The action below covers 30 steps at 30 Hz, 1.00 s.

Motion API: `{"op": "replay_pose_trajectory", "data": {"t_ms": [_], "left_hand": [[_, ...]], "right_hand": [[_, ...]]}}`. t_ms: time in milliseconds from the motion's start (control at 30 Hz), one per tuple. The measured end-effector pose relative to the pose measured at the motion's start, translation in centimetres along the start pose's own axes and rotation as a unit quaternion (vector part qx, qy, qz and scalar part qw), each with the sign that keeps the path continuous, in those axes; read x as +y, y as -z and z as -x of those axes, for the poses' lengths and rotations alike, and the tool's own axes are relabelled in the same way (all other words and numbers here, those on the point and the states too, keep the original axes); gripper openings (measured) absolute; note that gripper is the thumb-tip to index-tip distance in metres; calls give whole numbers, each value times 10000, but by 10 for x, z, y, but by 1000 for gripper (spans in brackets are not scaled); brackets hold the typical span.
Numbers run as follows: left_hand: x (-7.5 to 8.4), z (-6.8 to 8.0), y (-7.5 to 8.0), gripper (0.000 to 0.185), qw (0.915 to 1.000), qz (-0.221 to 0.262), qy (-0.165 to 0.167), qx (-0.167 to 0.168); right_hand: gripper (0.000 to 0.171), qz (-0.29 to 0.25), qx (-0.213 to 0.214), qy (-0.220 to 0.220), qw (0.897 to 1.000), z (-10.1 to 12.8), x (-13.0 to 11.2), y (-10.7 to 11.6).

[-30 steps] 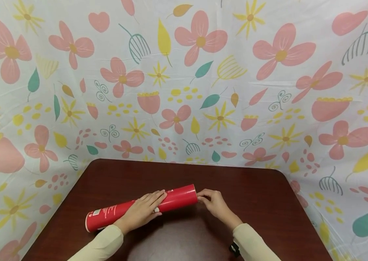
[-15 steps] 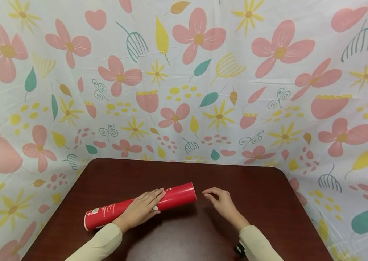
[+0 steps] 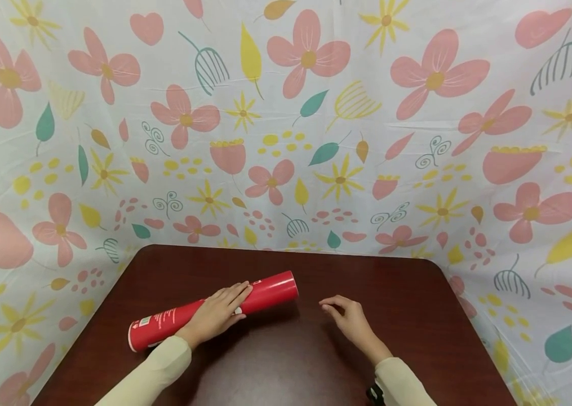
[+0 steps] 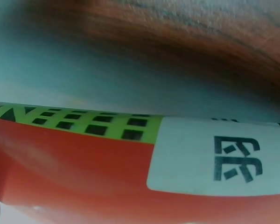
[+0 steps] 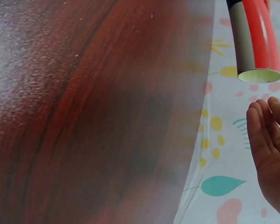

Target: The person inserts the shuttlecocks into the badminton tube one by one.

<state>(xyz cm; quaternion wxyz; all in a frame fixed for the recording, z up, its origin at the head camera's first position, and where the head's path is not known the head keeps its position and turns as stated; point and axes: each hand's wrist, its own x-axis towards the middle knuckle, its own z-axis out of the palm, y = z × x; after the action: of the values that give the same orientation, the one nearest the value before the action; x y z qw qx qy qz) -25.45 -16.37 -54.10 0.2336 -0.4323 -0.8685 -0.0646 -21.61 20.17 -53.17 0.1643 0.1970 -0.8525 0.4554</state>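
Note:
A long red tube [image 3: 214,317] with white and green label print lies slanted on the dark wooden table [image 3: 402,316]. My left hand [image 3: 217,313] rests flat on its middle, fingers straight. In the left wrist view the red tube [image 4: 74,172] fills the frame with its white label [image 4: 224,158]. My right hand [image 3: 344,313] hovers over the table a short way right of the tube's open end [image 3: 293,283], fingers loosely curled, holding nothing. The right wrist view shows the tube's open end [image 5: 259,74] above my right fingers [image 5: 266,140].
A floral cloth [image 3: 286,129] with pink flowers walls in the table at the back and on both sides. The table's rounded far corners [image 3: 433,265] meet the cloth.
My right hand has let go of the tube's right end and drawn back to the right. The tube has shifted slightly left and away under my left hand.

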Motion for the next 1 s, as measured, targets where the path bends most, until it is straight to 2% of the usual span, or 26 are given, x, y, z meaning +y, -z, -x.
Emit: {"op": "replay_pose_trajectory", "data": {"t_ms": [333, 567, 667, 800, 1000], "left_hand": [[-33, 0, -13, 73, 9982, -32, 596, -70], [-51, 3, -24, 70, 9966, -221, 792, -64], [-55, 5, -26, 69, 9959, -244, 865, -69], [-58, 8, -29, 69, 9940, -287, 1023, -253], [-57, 11, -31, 70, 9911, -75, 1229, -511]], "right_hand": [[14, 100, 41, -88, 9999, 4, 5, 2], [11, 183, 154, 274, 9993, 9, 9, 0], [8, 194, 153, 273, 9993, 10, 11, -1], [7, 233, 153, 229, 9993, 12, 12, -2], [10, 210, 169, 129, 9996, 17, 12, -3]]}}
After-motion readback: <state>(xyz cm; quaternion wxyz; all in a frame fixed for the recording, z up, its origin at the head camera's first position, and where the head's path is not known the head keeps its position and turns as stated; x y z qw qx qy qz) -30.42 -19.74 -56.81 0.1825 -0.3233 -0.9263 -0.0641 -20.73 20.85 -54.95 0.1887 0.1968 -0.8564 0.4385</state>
